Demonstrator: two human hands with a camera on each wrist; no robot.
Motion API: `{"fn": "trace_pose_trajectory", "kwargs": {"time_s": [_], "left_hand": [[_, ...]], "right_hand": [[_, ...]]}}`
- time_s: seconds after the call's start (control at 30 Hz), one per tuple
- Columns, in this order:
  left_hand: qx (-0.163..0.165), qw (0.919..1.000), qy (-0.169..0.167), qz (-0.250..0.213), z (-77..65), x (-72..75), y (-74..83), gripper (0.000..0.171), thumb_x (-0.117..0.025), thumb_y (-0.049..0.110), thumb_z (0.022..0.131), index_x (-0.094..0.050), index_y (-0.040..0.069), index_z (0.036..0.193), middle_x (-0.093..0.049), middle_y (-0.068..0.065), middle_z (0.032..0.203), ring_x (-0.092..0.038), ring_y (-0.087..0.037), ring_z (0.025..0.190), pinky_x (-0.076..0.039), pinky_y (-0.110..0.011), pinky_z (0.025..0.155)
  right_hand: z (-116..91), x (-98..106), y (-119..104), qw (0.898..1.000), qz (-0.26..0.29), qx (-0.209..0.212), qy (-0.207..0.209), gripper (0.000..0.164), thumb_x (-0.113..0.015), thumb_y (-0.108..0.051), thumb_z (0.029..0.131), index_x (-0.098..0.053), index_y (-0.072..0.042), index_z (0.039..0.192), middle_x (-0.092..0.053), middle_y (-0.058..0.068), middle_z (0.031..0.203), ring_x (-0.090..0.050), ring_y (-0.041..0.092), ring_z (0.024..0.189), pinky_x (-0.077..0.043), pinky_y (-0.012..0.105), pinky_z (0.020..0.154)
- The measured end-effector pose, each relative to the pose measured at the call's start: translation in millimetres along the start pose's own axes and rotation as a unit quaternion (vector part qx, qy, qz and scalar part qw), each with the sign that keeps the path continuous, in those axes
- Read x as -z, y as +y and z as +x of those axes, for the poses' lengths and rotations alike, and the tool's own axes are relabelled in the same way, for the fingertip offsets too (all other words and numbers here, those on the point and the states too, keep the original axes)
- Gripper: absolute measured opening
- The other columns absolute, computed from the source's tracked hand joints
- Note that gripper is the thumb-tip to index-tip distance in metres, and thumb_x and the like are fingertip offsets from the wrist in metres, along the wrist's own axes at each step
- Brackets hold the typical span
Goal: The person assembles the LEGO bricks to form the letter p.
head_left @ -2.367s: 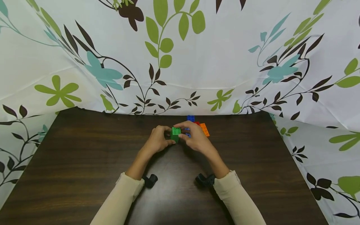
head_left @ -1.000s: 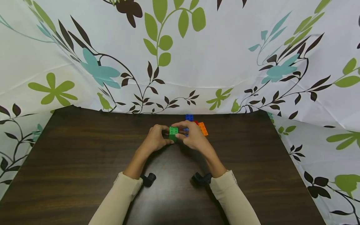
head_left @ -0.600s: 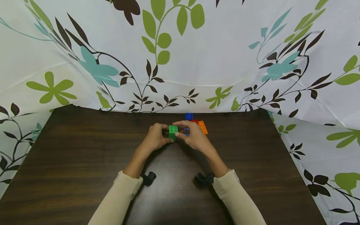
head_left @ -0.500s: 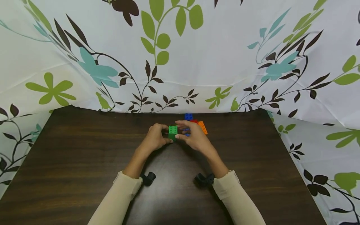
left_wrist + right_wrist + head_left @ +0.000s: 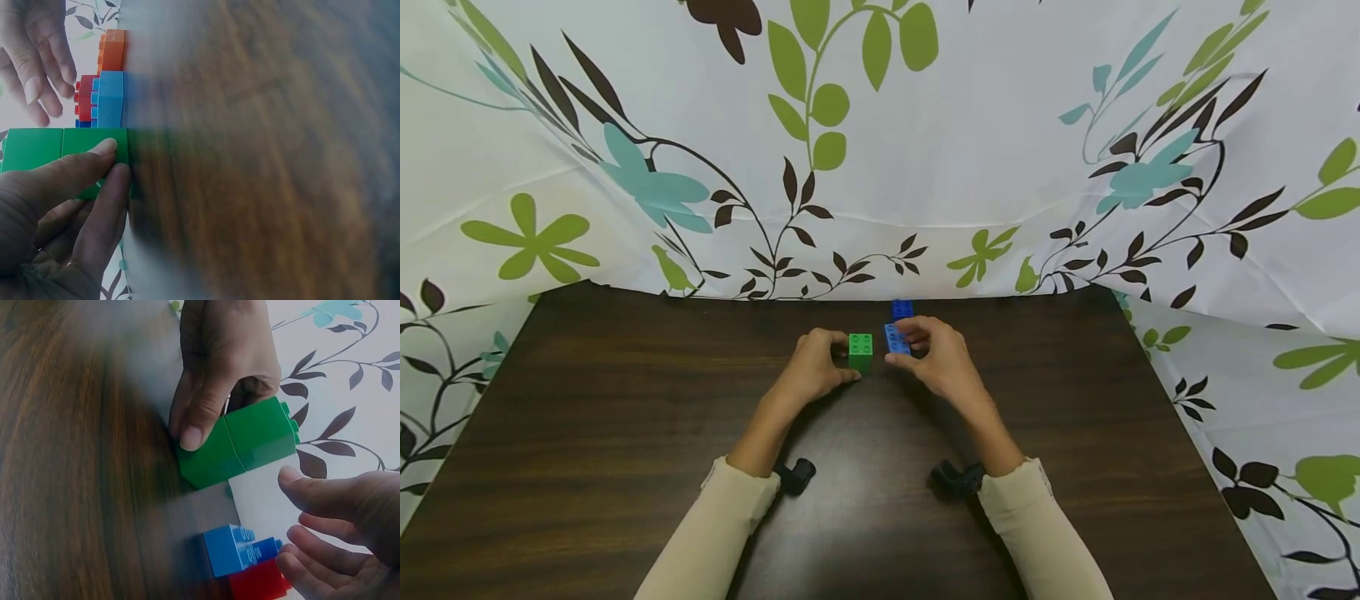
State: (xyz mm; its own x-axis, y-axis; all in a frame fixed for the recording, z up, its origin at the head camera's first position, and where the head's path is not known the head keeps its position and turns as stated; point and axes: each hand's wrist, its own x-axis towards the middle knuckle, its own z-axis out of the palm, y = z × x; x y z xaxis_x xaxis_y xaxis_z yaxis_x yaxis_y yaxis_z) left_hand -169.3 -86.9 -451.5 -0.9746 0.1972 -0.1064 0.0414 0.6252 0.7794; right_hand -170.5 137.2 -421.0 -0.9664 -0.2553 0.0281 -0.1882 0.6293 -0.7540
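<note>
My left hand (image 5: 816, 367) pinches a stack of two green bricks (image 5: 861, 353), its thumb and fingers on the lower brick in the left wrist view. The stack stands upright on the table. To its right, my right hand (image 5: 942, 360) hovers with thumb and fingers spread about a light blue brick (image 5: 895, 338). Both wrist views show a gap between those fingers and the blue brick (image 5: 222, 551). A red brick (image 5: 256, 581) lies close beside it, and an orange brick (image 5: 114, 51) sits farther right. The right hand hides both in the head view.
A darker blue brick (image 5: 902, 308) lies at the back edge of the dark wooden table (image 5: 662, 417). A white cloth with printed leaves (image 5: 1000, 125) hangs right behind that edge.
My right hand has let go of the green stack and moved right, over the blue brick, now covering the red and orange ones. My left hand keeps its pinch on the green stack.
</note>
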Motion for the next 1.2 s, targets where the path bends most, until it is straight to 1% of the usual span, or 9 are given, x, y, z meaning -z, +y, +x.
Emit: {"fn": "trace_pose_trajectory", "kwargs": {"time_s": [0.13, 0.33, 0.5, 0.67, 0.8, 0.9, 1.0, 1.03, 1.2], "left_hand": [[0.001, 1.0, 0.001, 0.005, -0.8, 1.0, 1.2, 0.043, -0.093, 0.006, 0.082, -0.076, -0.003, 0.121, -0.08, -0.017, 0.111, -0.071, -0.033, 0.109, -0.058, -0.048, 0.1], [-0.003, 0.9995, -0.008, 0.03, -3.5, 0.6, 4.7, 0.047, -0.091, 0.005, 0.084, -0.073, -0.003, 0.127, -0.078, -0.019, 0.113, -0.071, -0.032, 0.108, -0.059, -0.048, 0.099], [-0.007, 0.9991, -0.014, 0.04, -6.8, -0.7, 7.6, 0.053, -0.089, 0.004, 0.086, -0.068, -0.004, 0.133, -0.076, -0.021, 0.118, -0.072, -0.033, 0.11, -0.06, -0.047, 0.099], [-0.015, 0.9986, -0.014, 0.048, -8.4, 1.8, 7.9, 0.058, -0.093, 0.011, 0.085, -0.066, -0.002, 0.135, -0.075, -0.019, 0.121, -0.07, -0.033, 0.114, -0.059, -0.049, 0.102], [-0.034, 0.9984, -0.012, 0.043, -11.4, 8.0, 7.6, 0.061, -0.095, 0.015, 0.083, -0.066, 0.001, 0.135, -0.075, -0.018, 0.123, -0.07, -0.034, 0.117, -0.058, -0.051, 0.104], [-0.048, 0.9979, -0.001, 0.044, -15.9, 12.7, 9.9, 0.061, -0.095, 0.017, 0.083, -0.067, 0.002, 0.135, -0.073, -0.02, 0.132, -0.067, -0.038, 0.127, -0.055, -0.054, 0.11], [-0.052, 0.9974, 0.013, 0.048, -21.2, 17.2, 15.2, 0.062, -0.094, 0.018, 0.085, -0.066, 0.002, 0.138, -0.069, -0.022, 0.141, -0.061, -0.043, 0.138, -0.05, -0.058, 0.115], [-0.055, 0.9971, 0.018, 0.049, -22.6, 18.2, 16.9, 0.062, -0.093, 0.018, 0.085, -0.066, 0.002, 0.138, -0.069, -0.022, 0.142, -0.06, -0.044, 0.14, -0.049, -0.059, 0.116], [-0.083, 0.9946, 0.045, 0.043, -24.1, 19.8, 22.5, 0.06, -0.092, 0.014, 0.086, -0.066, 0.0, 0.138, -0.072, -0.02, 0.136, -0.064, -0.041, 0.134, -0.052, -0.057, 0.113]], "right_hand": [[-0.8, 3.3, 2.4, 1.0, -0.008, -0.01, 0.017, 0.05, -0.091, -0.014, 0.087, -0.07, 0.0, 0.13, -0.074, 0.019, 0.125, -0.073, 0.034, 0.112, -0.061, 0.048, 0.1], [-2.5, 6.5, 8.8, 0.999, -0.019, -0.029, 0.036, 0.048, -0.09, -0.014, 0.088, -0.07, -0.001, 0.13, -0.073, 0.02, 0.125, -0.071, 0.035, 0.11, -0.061, 0.049, 0.098], [-2.8, 8.2, 13.4, 0.998, -0.025, -0.029, 0.05, 0.048, -0.09, -0.013, 0.088, -0.07, 0.0, 0.129, -0.071, 0.022, 0.127, -0.071, 0.038, 0.111, -0.062, 0.051, 0.097], [-1.9, 10.1, 17.5, 0.997, -0.041, -0.035, 0.062, 0.048, -0.091, -0.014, 0.088, -0.07, 0.0, 0.128, -0.07, 0.022, 0.127, -0.069, 0.038, 0.112, -0.061, 0.052, 0.098], [-2.0, 13.7, 21.3, 0.995, -0.058, -0.046, 0.071, 0.045, -0.09, -0.015, 0.089, -0.071, 0.0, 0.126, -0.07, 0.023, 0.127, -0.066, 0.038, 0.113, -0.059, 0.052, 0.099], [-2.3, 15.0, 24.1, 0.993, -0.067, -0.051, 0.076, 0.044, -0.09, -0.016, 0.089, -0.072, 0.001, 0.125, -0.07, 0.023, 0.126, -0.064, 0.039, 0.112, -0.057, 0.052, 0.098], [-2.2, 15.3, 28.3, 0.992, -0.077, -0.054, 0.081, 0.046, -0.09, -0.016, 0.089, -0.072, 0.002, 0.126, -0.069, 0.024, 0.126, -0.064, 0.039, 0.111, -0.056, 0.052, 0.099], [-2.2, 15.5, 29.9, 0.992, -0.081, -0.056, 0.082, 0.048, -0.09, -0.017, 0.089, -0.071, 0.003, 0.127, -0.068, 0.024, 0.126, -0.064, 0.039, 0.112, -0.056, 0.052, 0.099], [-2.6, 16.0, 37.5, 0.989, -0.095, -0.084, 0.078, 0.055, -0.091, -0.02, 0.089, -0.066, 0.005, 0.132, -0.066, 0.026, 0.127, -0.063, 0.039, 0.113, -0.055, 0.053, 0.101]]}}
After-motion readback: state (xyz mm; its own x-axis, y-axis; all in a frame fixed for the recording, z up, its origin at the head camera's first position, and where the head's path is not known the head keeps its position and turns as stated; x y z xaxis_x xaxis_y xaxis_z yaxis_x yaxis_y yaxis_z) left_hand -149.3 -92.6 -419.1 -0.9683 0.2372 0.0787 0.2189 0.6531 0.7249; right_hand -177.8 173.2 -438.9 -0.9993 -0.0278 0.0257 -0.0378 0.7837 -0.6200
